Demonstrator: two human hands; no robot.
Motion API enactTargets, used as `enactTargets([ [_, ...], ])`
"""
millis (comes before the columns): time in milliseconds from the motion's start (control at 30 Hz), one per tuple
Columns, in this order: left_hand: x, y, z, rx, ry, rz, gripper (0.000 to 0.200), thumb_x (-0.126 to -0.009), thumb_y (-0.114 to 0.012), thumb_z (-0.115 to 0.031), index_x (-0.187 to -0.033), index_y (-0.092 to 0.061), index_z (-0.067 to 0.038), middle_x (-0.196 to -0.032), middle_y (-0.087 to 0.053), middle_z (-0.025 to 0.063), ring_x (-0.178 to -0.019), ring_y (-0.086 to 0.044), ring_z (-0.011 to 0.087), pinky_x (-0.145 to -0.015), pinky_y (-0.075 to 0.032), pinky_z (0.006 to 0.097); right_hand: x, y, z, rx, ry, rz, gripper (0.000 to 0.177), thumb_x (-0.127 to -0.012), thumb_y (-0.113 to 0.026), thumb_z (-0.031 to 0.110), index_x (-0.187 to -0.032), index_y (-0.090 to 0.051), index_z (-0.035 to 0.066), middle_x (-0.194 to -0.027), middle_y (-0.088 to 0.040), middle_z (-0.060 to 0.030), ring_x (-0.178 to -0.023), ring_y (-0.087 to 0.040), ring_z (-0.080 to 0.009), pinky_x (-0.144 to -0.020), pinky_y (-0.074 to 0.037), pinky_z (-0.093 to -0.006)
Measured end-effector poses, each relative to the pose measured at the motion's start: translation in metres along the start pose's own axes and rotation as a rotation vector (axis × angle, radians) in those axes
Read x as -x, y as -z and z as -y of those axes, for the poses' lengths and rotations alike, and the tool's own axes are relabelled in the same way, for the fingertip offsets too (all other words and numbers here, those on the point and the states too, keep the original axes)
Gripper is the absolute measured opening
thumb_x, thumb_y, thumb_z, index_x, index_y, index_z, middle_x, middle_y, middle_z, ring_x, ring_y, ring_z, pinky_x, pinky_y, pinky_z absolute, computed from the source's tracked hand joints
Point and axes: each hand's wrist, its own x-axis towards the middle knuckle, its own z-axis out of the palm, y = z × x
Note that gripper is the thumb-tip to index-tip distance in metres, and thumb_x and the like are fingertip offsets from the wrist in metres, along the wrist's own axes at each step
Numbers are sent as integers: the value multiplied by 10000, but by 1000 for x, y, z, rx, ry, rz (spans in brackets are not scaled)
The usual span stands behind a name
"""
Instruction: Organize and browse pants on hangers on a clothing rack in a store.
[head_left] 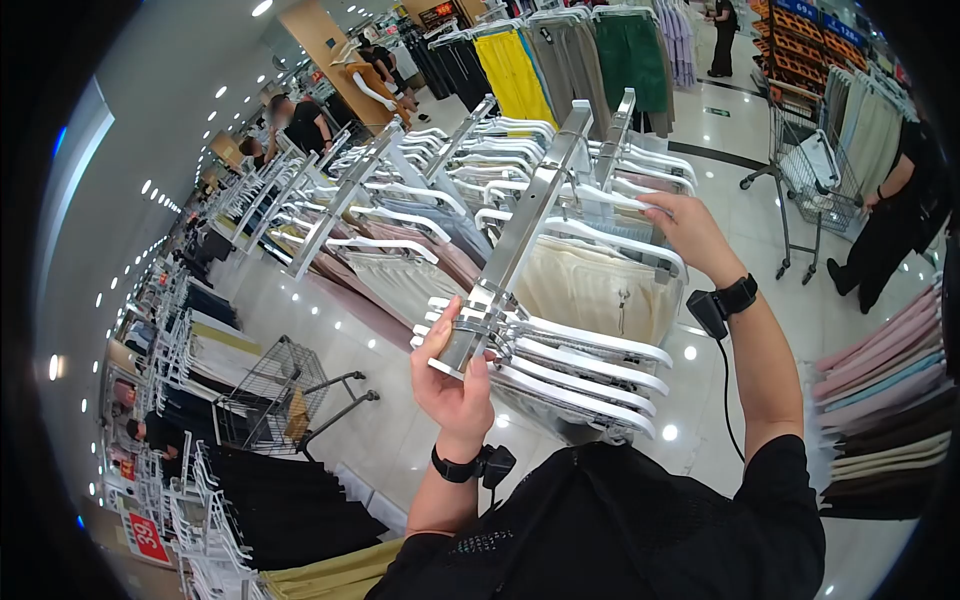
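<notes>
Through the head view, I have the left hand [452,378] wrapped around the near end of a metal rail [532,215], and the right hand [695,235] reaching over to the far right, its fingers on the tip of a white hanger [608,198]; I cannot tell whether they pinch it or merely rest there. I judge the step in hand to be handling that hanger on the rail; the next move calls for a steady left hold and a firm grasp on the right. Packed hangers [590,368] at the near end and cream trousers [585,285] between crowd the hands, so snagging seems likely. Around me, a cart [262,388] stands left, and a person [893,245] is beside another cart [792,150] on the far right; yellow trousers [513,72] hang farther off.
</notes>
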Motion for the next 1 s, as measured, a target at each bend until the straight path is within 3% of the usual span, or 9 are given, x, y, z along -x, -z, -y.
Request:
enactTargets([
  [100,2,3,1,35,7,35,423,-975,-631,14,-1369,-481,-23,-1492,-506,370,-1093,-698,242,-800,-605,308,1,2,2,8,7,1,270,-1011,-656,156,-1235,-735,29,-1069,-746,-242,-968,-712,-410,-863,-550,-429],
  [367,0,-2,-1,3,0,7,409,-984,-625,-65,-1372,-498,-41,-1503,-524,320,-1093,-694,231,-745,-628,286,4,2,12,-15,-70,-3,279,-999,-681,154,-1238,-734,20,-1128,-756,-215,-992,-722,-386,-882,-552,-416],
  [433,0,-2,0,16,4,2,407,-985,-625,-63,-1371,-499,-43,-1505,-521,320,-1107,-689,234,-749,-629,289,5,0,11,-25,68,-183,264,-986,-697,132,-1218,-739,14,-1197,-754,-181,-1030,-725,-342,-910,-552,-395],
  [567,0,0,3,2,-1,12,408,-991,-641,-82,-1371,-496,-44,-1504,-522,319,-1112,-687,237,-746,-625,290,13,17,48,-65,128,-266,255,-962,-727,120,-1194,-744,15,-1223,-748,-161,-1055,-721,-304,-932,-550,-368],
  [633,1,0,3,-4,-2,14,409,-992,-648,-89,-1369,-496,-44,-1501,-525,317,-1108,-688,236,-744,-623,289,27,21,75,-285,109,-116,257,-947,-750,122,-1179,-746,11,-1166,-759,-146,-1016,-728,-282,-918,-552,-349],
  [733,1,2,7,-17,-35,16,415,-996,-672,-123,-1364,-500,-40,-1493,-537,311,-1100,-692,234,-735,-618,288,58,23,114,-255,182,111,271,-948,-750,134,-1194,-742,21,-1132,-763,-143,-974,-725,-294,-886,-556,-343],
  [800,1,4,6,-45,-32,30,416,-999,-673,-127,-1368,-500,-41,-1494,-537,310,-1100,-692,236,-736,-615,288,75,18,125,-149,310,462,318,-938,-739,73,-1254,-727,34,-1128,-761,-151,-979,-727,-305,-870,-555,-358],
  [900,-1,7,8,-70,-58,53,426,-1006,-678,-135,-1381,-498,-42,-1497,-536,309,-1099,-692,242,-751,-611,291,91,11,130,-247,96,559,345,-950,-723,71,-1294,-714,46,-1091,-761,-167,-940,-727,-338,-851,-561,-377],
  [1000,0,9,11,-65,-64,88,443,-1004,-688,-142,-1389,-494,-40,-1492,-529,330,-1089,-696,237,-753,-609,284,99,8,122,-305,81,515,353,-968,-702,80,-1320,-700,57,-1047,-764,-165,-885,-726,-346,-805,-564,-380],
])
